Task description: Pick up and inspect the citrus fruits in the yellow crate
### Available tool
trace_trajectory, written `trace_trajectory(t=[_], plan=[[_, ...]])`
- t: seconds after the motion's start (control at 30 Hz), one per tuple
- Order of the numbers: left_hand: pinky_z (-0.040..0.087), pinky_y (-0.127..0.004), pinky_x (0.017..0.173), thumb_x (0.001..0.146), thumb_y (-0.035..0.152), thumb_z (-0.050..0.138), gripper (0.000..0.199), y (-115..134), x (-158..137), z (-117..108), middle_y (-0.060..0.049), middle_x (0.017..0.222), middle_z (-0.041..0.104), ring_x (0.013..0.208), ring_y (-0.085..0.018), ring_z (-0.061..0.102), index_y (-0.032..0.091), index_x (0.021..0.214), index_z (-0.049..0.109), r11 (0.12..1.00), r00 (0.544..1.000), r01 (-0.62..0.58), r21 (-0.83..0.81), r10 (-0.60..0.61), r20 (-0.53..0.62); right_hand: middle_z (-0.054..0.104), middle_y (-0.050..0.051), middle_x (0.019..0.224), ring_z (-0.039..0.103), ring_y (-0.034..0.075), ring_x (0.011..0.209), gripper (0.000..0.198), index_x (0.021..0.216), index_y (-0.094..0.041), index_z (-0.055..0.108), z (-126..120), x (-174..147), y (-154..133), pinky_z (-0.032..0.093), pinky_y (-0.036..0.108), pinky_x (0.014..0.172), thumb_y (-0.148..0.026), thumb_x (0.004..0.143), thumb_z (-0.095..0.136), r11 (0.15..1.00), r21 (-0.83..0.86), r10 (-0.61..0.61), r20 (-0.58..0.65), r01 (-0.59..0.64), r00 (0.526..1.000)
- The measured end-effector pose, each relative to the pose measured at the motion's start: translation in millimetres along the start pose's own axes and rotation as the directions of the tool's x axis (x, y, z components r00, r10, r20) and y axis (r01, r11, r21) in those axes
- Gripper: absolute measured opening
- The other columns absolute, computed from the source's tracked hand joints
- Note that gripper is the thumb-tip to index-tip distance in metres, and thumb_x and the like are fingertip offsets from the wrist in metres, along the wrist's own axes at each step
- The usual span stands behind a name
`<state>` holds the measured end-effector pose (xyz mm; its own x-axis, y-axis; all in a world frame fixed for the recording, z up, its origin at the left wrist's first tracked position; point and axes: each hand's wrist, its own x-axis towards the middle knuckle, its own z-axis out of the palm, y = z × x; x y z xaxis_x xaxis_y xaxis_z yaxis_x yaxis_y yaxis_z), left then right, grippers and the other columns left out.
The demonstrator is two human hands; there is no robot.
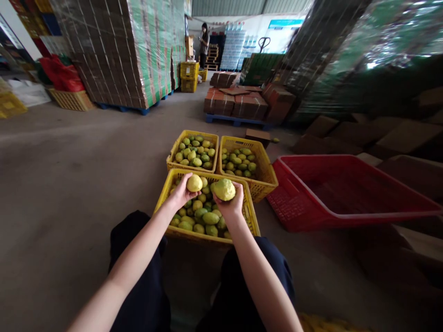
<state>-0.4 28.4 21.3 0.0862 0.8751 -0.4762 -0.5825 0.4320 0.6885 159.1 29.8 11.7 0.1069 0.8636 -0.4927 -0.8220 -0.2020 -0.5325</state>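
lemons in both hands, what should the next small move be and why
Perhaps turn the knobbly lemon in the right hand: its upper skin looks uneven and its underside is hidden, while the left hand holds a smoother lemon.

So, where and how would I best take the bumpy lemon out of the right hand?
Probably by the bare upper part of the bumpy lemon, coming from above: the right hand cradles it from below and the right, while its rounded, uneven top is uncovered.
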Motion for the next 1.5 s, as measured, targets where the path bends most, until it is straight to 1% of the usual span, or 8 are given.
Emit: trace_trajectory(t=[0.3,0.47,0.77,0.97,1.07,1.17,1.27,1.5], plan=[[0.052,-0.018,0.071,0.056,0.005,0.091,0.047,-9.1,-6.7,-2.6,0.0,0.092,0.066,0.083,-0.014,0.064,0.021,0.093,0.066,0.875,0.905,-0.425,0.233,0.405,0.127,0.059,-0.009,0.06,0.058,0.012,0.049,0.012,0.075,-0.024,0.053,-3.1,4.1,3.7,0.046,0.022,0.04,-0.033,0.072,0.061,0.99,-0.027,-0.141,-0.043,0.139,0.989],[0.049,-0.02,0.07,0.049,0.001,0.092,0.051,-9.5,-4.4,-4.4,-0.001,0.091,0.067,0.084,-0.016,0.063,0.02,0.089,0.067,0.831,0.877,-0.479,0.284,0.438,0.198,0.055,-0.01,0.06,0.056,0.009,0.052,0.015,0.07,-0.024,0.048,-5.1,5.9,6.6,0.047,0.019,0.046,-0.028,0.068,0.062,0.941,-0.014,-0.338,-0.017,0.338,0.941],[0.049,-0.021,0.077,0.048,0.004,0.093,0.05,-9.7,-4.1,-2.7,-0.001,0.091,0.067,0.089,-0.017,0.063,0.02,0.089,0.068,0.807,0.865,-0.501,0.313,0.479,0.15,0.058,-0.008,0.055,0.057,0.014,0.046,0.013,0.073,-0.025,0.051,-3.8,3.1,-0.8,0.045,0.023,0.038,-0.036,0.075,0.056,0.996,0.002,-0.084,-0.148,0.085,0.985],[0.052,-0.021,0.075,0.047,0.005,0.093,0.052,-9.3,-1.4,-3.6,-0.001,0.093,0.066,0.088,-0.016,0.063,0.021,0.09,0.069,0.818,0.861,-0.508,0.27,0.48,0.167,0.066,-0.006,0.066,0.063,0.014,0.058,0.018,0.079,-0.022,0.059,-1.6,11.1,3.9,0.052,0.023,0.05,-0.033,0.071,0.071,0.984,-0.07,-0.165,0.032,0.167,0.986],[0.054,-0.022,0.075,0.046,0.006,0.094,0.055,-6.1,-0.3,-7.3,-0.002,0.099,0.066,0.089,-0.017,0.065,0.021,0.093,0.07,0.765,0.819,-0.574,0.293,0.528,0.224,0.068,-0.005,0.077,0.063,0.013,0.07,0.032,0.087,-0.022,0.064,-4.0,9.4,5.5,0.053,0.023,0.061,-0.03,0.062,0.083,0.858,-0.253,-0.423,0.145,0.447,0.895],[0.056,-0.023,0.077,0.044,0.007,0.095,0.059,-1.2,-1.3,-10.6,-0.003,0.105,0.067,0.091,-0.018,0.066,0.021,0.096,0.071,0.727,0.79,-0.613,0.31,0.558,0.255,0.07,-0.003,0.092,0.064,0.017,0.087,0.047,0.1,-0.026,0.068,-9.4,5.3,4.6,0.055,0.028,0.077,-0.029,0.059,0.088,0.534,-0.48,-0.625,0.33,0.696,0.707],[0.056,-0.025,0.083,0.044,0.008,0.096,0.063,1.8,-2.6,-13.0,-0.005,0.114,0.068,0.099,-0.02,0.066,0.023,0.1,0.072,0.698,0.776,-0.631,0.338,0.566,0.279,0.069,0.002,0.109,0.061,0.024,0.108,0.047,0.105,-0.027,0.068,-13.8,3.0,5.1,0.049,0.041,0.101,-0.03,0.062,0.087,0.257,-0.541,-0.681,0.486,0.801,0.547],[0.052,-0.031,0.097,0.051,0.013,0.095,0.062,1.2,-7.0,-12.7,-0.007,0.116,0.069,0.107,-0.023,0.066,0.025,0.105,0.068,0.579,0.689,-0.724,0.376,0.642,0.337,0.066,0.007,0.123,0.059,0.027,0.119,0.056,0.118,-0.028,0.06,-19.1,4.9,12.3,0.042,0.048,0.111,-0.033,0.068,0.084,0.116,-0.511,-0.678,0.586,0.852,0.444]])
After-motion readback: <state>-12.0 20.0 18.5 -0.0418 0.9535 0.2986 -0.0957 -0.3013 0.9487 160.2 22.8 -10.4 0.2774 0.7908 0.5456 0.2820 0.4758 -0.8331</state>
